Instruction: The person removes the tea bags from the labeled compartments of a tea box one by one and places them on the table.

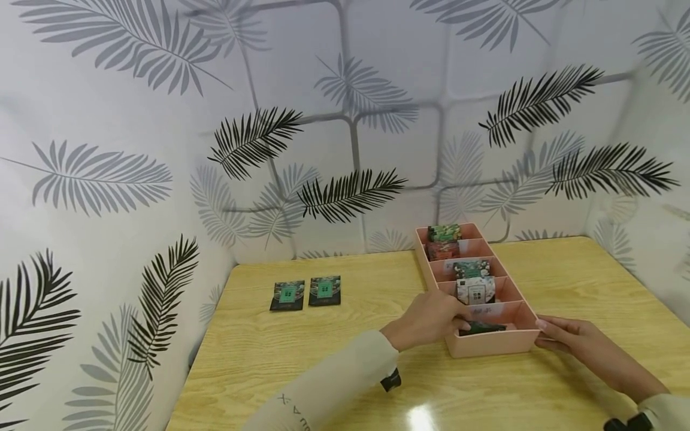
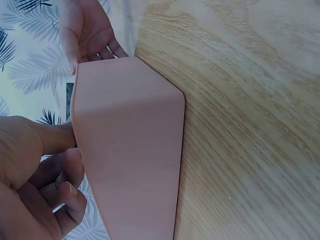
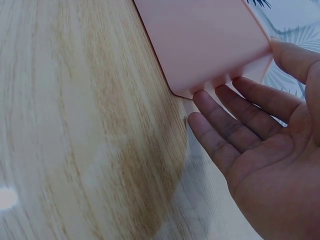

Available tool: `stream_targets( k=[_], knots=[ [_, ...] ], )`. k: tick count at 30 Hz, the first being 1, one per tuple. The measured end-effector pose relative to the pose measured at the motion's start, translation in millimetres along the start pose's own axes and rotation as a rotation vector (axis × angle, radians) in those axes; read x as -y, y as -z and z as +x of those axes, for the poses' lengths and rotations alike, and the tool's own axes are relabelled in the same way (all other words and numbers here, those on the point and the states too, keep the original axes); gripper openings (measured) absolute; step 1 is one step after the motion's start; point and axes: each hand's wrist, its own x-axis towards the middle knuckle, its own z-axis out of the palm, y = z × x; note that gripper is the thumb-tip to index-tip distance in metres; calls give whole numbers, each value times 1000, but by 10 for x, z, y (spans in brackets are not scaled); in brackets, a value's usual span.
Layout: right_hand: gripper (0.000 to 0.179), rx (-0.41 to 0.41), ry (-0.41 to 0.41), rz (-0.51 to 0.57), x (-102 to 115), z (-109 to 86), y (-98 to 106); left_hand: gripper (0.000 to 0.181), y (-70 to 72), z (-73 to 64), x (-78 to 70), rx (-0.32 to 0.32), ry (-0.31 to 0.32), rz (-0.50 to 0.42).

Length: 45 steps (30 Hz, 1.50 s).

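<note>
At the near right, the right hand (image 1: pixel 577 341) holds the pink box (image 1: pixel 496 345) by its near right corner, thumb at the rim and fingertips against the outside. That hold looks light; if it pushes or lifts unevenly, the box could slide or twist on the table (image 1: pixel 350 365). Just left of it, the left hand (image 1: pixel 431 317) reaches over the box's left side, forefinger and thumb pinching the left end of a dark packet (image 1: pixel 485 327) low in the nearest compartment (how firmly, I cannot tell). Held by one end only, as it seems, the packet could slip, crease or snag. In the next compartment beyond sits a white packet (image 1: pixel 477 291); a knuckle brushing it could knock it askew. Farther left, two green-labelled packets (image 1: pixel 324 291) lie flat, well apart from both hands, at little risk.
</note>
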Motion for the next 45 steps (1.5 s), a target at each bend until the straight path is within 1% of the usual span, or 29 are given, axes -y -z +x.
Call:
stream_targets(
  k=[4,7,13,18,22,24,28,34,37,42,45],
  knots=[
    [67,-8,-4,-4,7,6,-8,17,2,-13,-19,-11,6,44],
    [66,-11,-6,-11,9,8,-12,18,2,-21,-26,-24,7,53],
    [67,-7,-10,-18,29,6,-28,17,27,-31,-24,-59,28,-6],
    [69,-15,-27,-16,55,6,-43,17,77,-26,5,-102,25,-7],
    [70,-12,-37,-17,68,6,-43,17,137,-34,32,-135,22,-45],
    [70,-7,-40,-19,71,6,-44,16,164,-41,43,-153,23,-63],
    [69,-4,-43,-22,75,6,-46,16,212,-57,67,-207,32,-66],
    [70,-14,-39,-18,66,3,-54,17,277,-87,145,-312,30,-84],
    [70,-17,-32,-11,57,-5,-56,19,312,-103,204,-345,43,-115],
    [69,-14,-28,-4,60,-6,-45,20,384,-132,298,-392,64,-197],
    [69,-17,-29,-8,62,-4,-39,20,408,-159,352,-401,79,-222]
  ],
)
